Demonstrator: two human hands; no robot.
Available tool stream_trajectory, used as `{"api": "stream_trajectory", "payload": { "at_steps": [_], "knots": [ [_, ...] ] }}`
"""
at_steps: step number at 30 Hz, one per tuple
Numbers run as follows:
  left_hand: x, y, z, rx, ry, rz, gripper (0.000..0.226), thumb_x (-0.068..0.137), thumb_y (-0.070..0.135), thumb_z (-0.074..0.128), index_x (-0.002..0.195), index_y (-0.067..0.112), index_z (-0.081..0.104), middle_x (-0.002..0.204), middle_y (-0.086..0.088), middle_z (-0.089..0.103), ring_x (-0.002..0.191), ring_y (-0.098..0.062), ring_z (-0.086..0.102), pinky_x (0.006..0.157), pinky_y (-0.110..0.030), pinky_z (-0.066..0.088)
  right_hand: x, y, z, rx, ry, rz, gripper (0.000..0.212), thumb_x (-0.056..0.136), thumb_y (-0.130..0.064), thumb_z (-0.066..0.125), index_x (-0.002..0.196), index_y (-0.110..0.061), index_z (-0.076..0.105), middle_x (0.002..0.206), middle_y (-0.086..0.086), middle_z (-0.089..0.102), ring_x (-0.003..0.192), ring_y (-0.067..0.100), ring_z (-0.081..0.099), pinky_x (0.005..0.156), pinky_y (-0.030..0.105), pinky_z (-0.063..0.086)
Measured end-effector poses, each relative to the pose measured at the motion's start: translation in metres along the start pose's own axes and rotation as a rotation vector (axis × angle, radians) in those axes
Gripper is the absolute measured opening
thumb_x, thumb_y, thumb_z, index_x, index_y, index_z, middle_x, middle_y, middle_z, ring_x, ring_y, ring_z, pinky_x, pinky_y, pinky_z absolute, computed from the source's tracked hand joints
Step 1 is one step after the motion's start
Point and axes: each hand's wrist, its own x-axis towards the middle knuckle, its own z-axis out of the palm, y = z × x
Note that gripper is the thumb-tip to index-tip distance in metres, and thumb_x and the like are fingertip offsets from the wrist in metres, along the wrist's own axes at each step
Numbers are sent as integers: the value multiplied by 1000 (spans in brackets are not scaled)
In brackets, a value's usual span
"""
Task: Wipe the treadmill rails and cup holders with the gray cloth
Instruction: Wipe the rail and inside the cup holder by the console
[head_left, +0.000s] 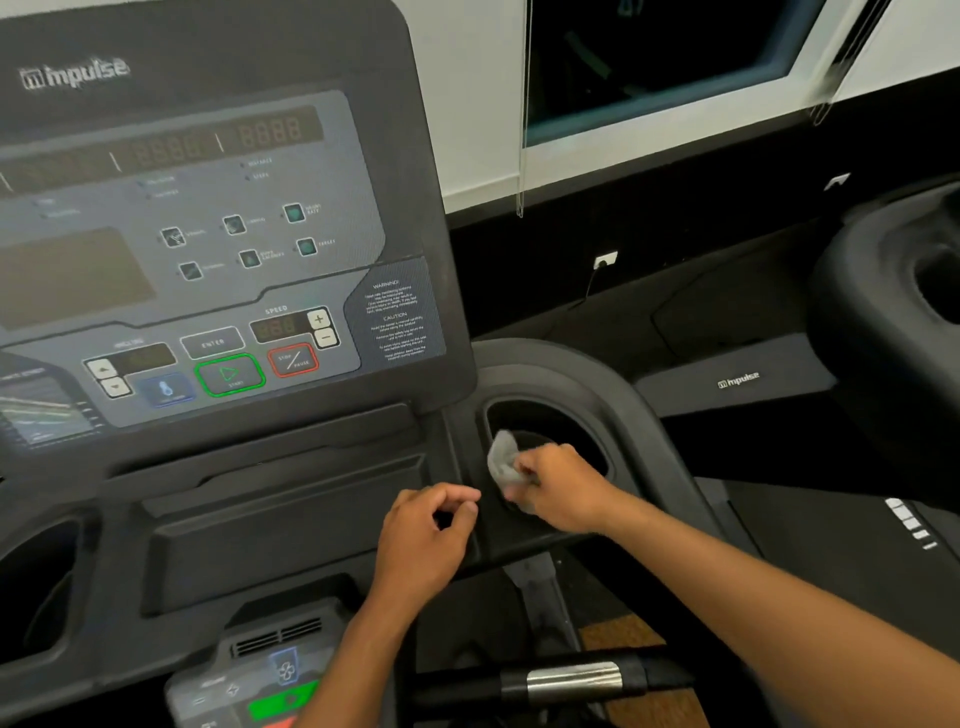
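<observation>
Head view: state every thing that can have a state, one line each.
gray cloth: bunched, at the right cup holder rim.
right hand: grips the gray cloth.
left hand: fingers loosely curled, holds nothing.
right cup holder: gray cloth dips into it.
console display: looks unlit.

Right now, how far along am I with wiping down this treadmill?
Done: I can't tell; no surface shows whether it's been wiped. In hand: your right hand holds the gray cloth against the right cup holder. Still to do: the left cup holder and the handrail, with no cloth near either.
</observation>
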Motion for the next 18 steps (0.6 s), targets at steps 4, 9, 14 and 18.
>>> {"api": "stream_trajectory", "payload": {
  "at_steps": [4, 9, 14, 18],
  "knots": [
    [1, 3, -1, 15, -23, -10, 14, 96, 30, 71, 100, 40, 79, 87, 22, 72, 102, -1, 58, 76, -13, 41, -1, 2, -46, -467, -201, -120, 27, 87, -3, 65, 104, -19, 79, 100, 4, 73, 92, 22, 70, 77, 30, 53],
    [0, 2, -4, -23, -41, -23, 14, 97, 31, 70, 100, 40, 79, 89, 21, 74, 102, -1, 58, 77, -13, 42, 15, 6, -79, -933, 225, -414, 29, 74, -11, 80, 101, -20, 76, 97, 1, 71, 94, 27, 61, 72, 31, 40],
    [-2, 0, -3, -29, -26, -29, 13, 97, 31, 71, 100, 40, 80, 89, 21, 73, 103, 0, 59, 77, -12, 41, 21, 19, -52, -644, 519, -738, 38, 67, -1, 83, 104, -9, 80, 108, 3, 76, 92, 29, 66, 78, 39, 56],
    [-1, 2, -3, 5, -22, -28, 14, 98, 32, 70, 101, 42, 79, 89, 24, 71, 104, 2, 57, 77, -10, 39, 36, 3, -40, -598, 603, -916, 26, 85, 2, 72, 109, -5, 79, 117, 6, 75, 104, 27, 63, 85, 36, 52]
  ]
}}
